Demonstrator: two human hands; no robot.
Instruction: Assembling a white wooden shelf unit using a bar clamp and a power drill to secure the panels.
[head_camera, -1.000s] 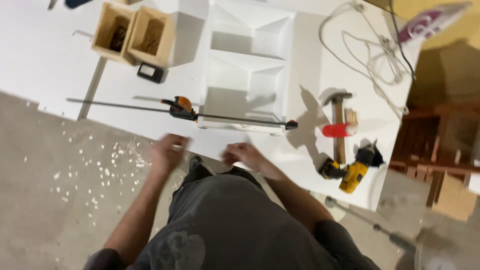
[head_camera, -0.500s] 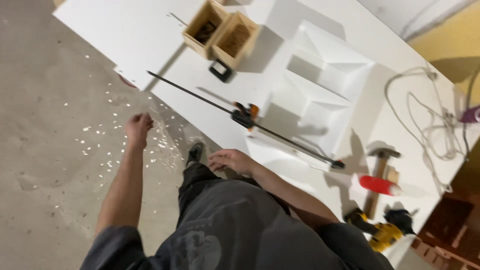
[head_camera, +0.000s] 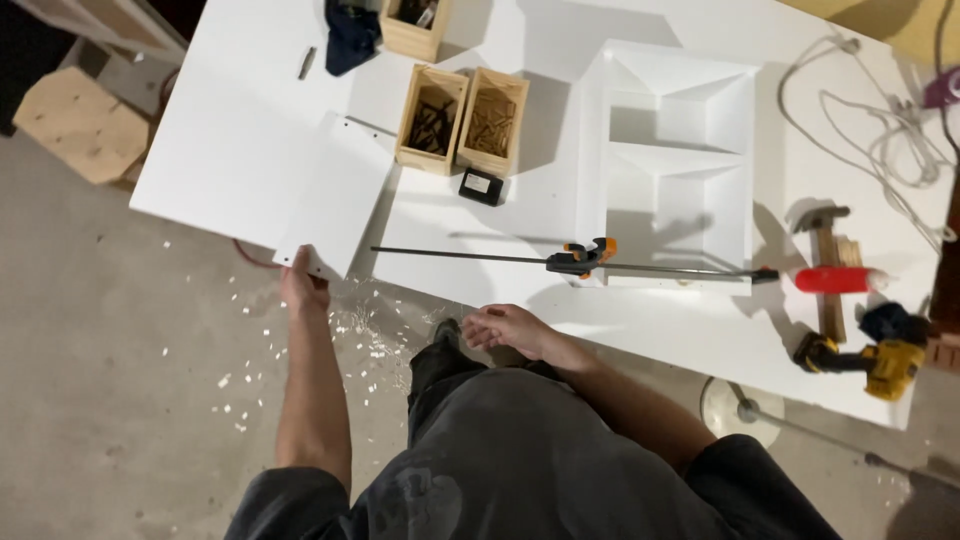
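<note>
A person stands at a white worktable (head_camera: 640, 330), the left hand (head_camera: 303, 287) grasping the near corner of one loose white panel (head_camera: 338, 195) left of centre in the frame, resting on the table and overhanging its edge. The right hand (head_camera: 508, 327), at lower centre, hangs loosely curled and holds nothing. Three small wooden boxes sit at upper centre: one (head_camera: 432, 118) holds dark screws, its neighbour (head_camera: 492, 122) pale wooden dowels, the third (head_camera: 410, 25) contents that cannot be made out. One bar clamp (head_camera: 575, 262) grips a white two-compartment cabinet (head_camera: 672, 160). At right lie one hammer (head_camera: 826, 262), one red cylinder (head_camera: 838, 279) and one yellow drill (head_camera: 868, 358).
</note>
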